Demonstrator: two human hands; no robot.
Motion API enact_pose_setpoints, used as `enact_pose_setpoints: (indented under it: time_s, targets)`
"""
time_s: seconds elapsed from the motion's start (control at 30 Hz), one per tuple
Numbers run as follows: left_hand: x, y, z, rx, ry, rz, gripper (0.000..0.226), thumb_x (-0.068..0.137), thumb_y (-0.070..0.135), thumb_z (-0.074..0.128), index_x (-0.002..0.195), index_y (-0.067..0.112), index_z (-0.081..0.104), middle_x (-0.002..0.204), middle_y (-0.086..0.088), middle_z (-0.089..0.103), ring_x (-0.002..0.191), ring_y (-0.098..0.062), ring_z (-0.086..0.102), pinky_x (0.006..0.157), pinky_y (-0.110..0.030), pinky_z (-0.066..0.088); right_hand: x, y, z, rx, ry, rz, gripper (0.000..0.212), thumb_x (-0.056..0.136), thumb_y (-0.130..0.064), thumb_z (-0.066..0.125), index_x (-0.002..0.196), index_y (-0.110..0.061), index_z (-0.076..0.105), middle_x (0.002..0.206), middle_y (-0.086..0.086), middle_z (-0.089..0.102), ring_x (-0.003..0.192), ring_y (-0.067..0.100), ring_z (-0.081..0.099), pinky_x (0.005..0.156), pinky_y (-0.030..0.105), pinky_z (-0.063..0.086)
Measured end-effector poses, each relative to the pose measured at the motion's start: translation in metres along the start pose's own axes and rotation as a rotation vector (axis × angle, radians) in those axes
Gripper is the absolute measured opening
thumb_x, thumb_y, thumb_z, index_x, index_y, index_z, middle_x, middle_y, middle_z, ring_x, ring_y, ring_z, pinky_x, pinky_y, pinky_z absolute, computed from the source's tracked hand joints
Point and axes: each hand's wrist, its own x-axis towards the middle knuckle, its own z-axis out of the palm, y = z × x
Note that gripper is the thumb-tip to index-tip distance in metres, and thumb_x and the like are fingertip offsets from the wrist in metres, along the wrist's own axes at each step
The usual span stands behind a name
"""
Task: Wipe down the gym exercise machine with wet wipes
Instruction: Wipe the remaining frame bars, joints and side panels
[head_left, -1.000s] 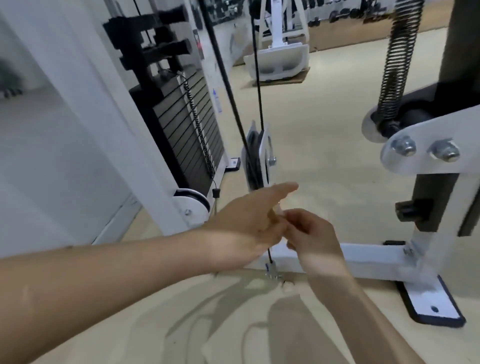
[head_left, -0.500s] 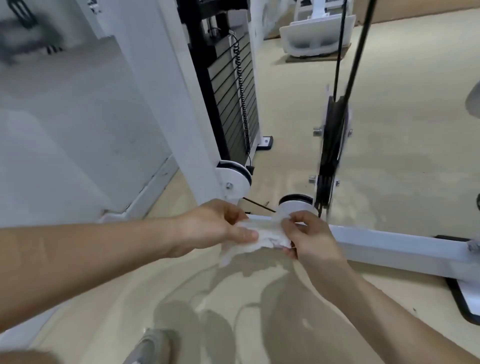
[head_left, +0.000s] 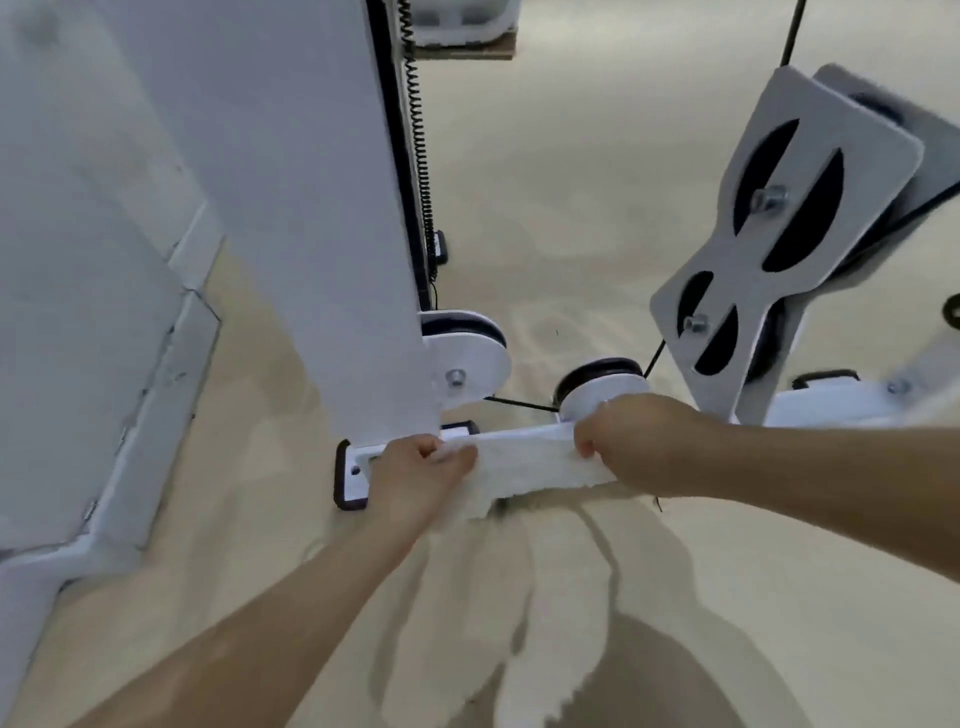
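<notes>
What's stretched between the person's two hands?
A white wet wipe, pulled taut from the left hand to the right hand, over the machine's base bar. Head view.

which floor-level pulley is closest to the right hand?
The low pulley on the base bar, just behind the right hand. The other pulley sits at the foot of the white upright, nearer the left hand.

We cannot see the base bar (head_left: 823, 405) under the stretched wet wipe (head_left: 524, 460); the pulley bracket (head_left: 779, 234) runs off right.
</notes>
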Motion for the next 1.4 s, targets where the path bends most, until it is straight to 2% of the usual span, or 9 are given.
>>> enact_pose_setpoints:
  time_s: [0.2,0.4,0.5,0.6,0.8,0.9,1.0,1.2,1.4]
  targets:
    - [0.033,-0.034,0.015,0.092,0.020,0.081,0.045,0.087,0.035,0.066,0.052,0.018,0.042,0.047,0.006,0.043,0.050,-0.013,0.042,0.048,-0.027,0.028,0.023,-0.055,0.026,-0.176,0.278,0.291,0.027,0.096,-0.030,0.053,0.112,-0.013,0.067,0.112,0.012,0.059,0.109,0.034,0.050,0.084,0.038,0.044]
    - [0.030,-0.046,0.002,0.231,0.113,0.181,0.013,0.080,0.032,0.069,0.078,0.026,0.057,0.075,0.009,0.065,0.077,-0.014,0.058,0.061,-0.026,0.039,0.072,-0.145,0.072,0.315,0.359,0.509,0.071,0.093,-0.045,0.038,0.143,0.005,0.040,0.151,0.029,0.034,0.141,0.043,0.033,0.115,0.052,0.023]
    - [0.022,-0.056,-0.005,0.421,0.359,0.682,0.031,0.065,0.006,0.076,0.093,0.012,0.064,0.092,-0.008,0.061,0.087,-0.021,0.047,0.069,-0.026,0.037,0.072,-0.152,0.087,0.335,0.458,0.436,0.064,0.086,-0.039,0.043,0.132,0.002,0.057,0.142,0.023,0.051,0.133,0.035,0.049,0.109,0.052,0.034]
    - [0.019,-0.068,0.015,0.714,0.090,1.157,0.055,0.077,0.005,0.059,0.132,0.010,0.054,0.129,-0.010,0.052,0.120,-0.025,0.046,0.105,-0.040,0.033,0.048,-0.129,0.100,0.336,0.616,0.381,0.056,0.093,-0.029,0.032,0.127,0.003,0.062,0.138,0.020,0.055,0.130,0.035,0.052,0.097,0.047,0.051]
    - [0.061,-0.066,0.055,1.054,-0.050,1.406,0.051,0.096,0.011,0.034,0.146,0.005,0.041,0.153,-0.011,0.039,0.141,-0.026,0.037,0.116,-0.044,0.023,0.026,-0.095,0.121,0.469,0.706,0.575,0.051,0.087,-0.019,0.035,0.128,-0.001,0.060,0.141,0.021,0.052,0.131,0.037,0.050,0.087,0.045,0.052]
    - [0.060,-0.045,0.091,1.109,-0.144,1.500,0.055,0.096,0.016,0.022,0.144,0.012,0.046,0.152,-0.003,0.041,0.140,-0.020,0.040,0.117,-0.042,0.019,0.009,-0.098,0.125,0.683,0.719,0.709,0.059,0.083,-0.013,0.040,0.141,-0.004,0.049,0.148,0.015,0.045,0.138,0.029,0.040,0.111,0.024,0.031]
    - [0.056,-0.021,0.131,1.261,-0.140,1.650,0.059,0.093,0.018,0.017,0.151,0.009,0.012,0.163,0.001,0.015,0.150,-0.020,0.014,0.121,-0.045,0.003,-0.009,-0.108,0.127,0.901,0.642,0.744,0.062,0.086,0.002,0.047,0.147,-0.010,0.041,0.153,0.004,0.038,0.136,0.016,0.031,0.103,-0.003,0.008]
    - [0.056,-0.006,0.123,1.438,-0.228,1.682,0.065,0.098,0.027,0.021,0.155,0.009,-0.005,0.164,-0.002,-0.012,0.149,-0.025,-0.013,0.118,-0.047,-0.006,-0.010,-0.095,0.114,1.673,0.652,0.996,0.030,0.095,-0.006,0.051,0.119,-0.019,0.065,0.106,-0.004,0.071,0.098,0.012,0.066,0.089,0.023,0.051]
    - [0.084,-0.044,0.036,1.056,-0.420,1.600,0.053,0.093,0.020,0.035,0.145,0.017,0.044,0.159,0.002,0.029,0.145,-0.021,0.031,0.117,-0.043,0.029,0.021,-0.113,0.081,1.822,0.646,0.853,0.011,0.091,-0.007,0.056,0.093,-0.012,0.066,0.077,0.004,0.071,0.077,0.019,0.069,0.084,0.046,0.057]
